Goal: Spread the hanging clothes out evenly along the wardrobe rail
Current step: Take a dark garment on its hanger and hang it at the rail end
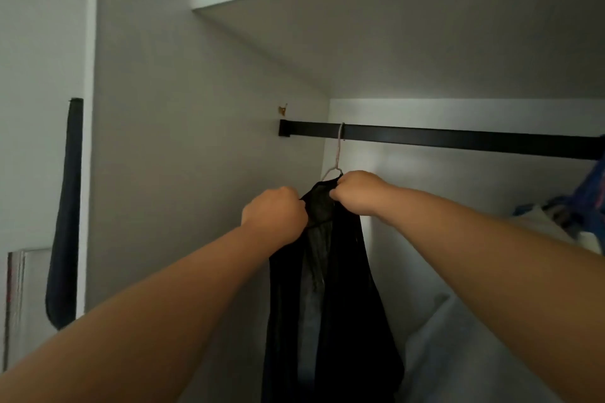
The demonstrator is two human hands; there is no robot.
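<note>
Both our hands grip the black garment (pixel 330 288) at its top, left hand (pixel 275 216) and right hand (pixel 355 193) closed on it, as it hangs from a hanger (pixel 337 154) near the rail's (pixel 458 139) left end.

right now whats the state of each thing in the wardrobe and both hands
black garment: hanging on a hanger, near the rail's left end
hanger: hooked over the rail
rail: mostly bare
left hand: closed on the garment's top
right hand: closed on the garment's top
blue clothes: bunched at the right edge
</note>
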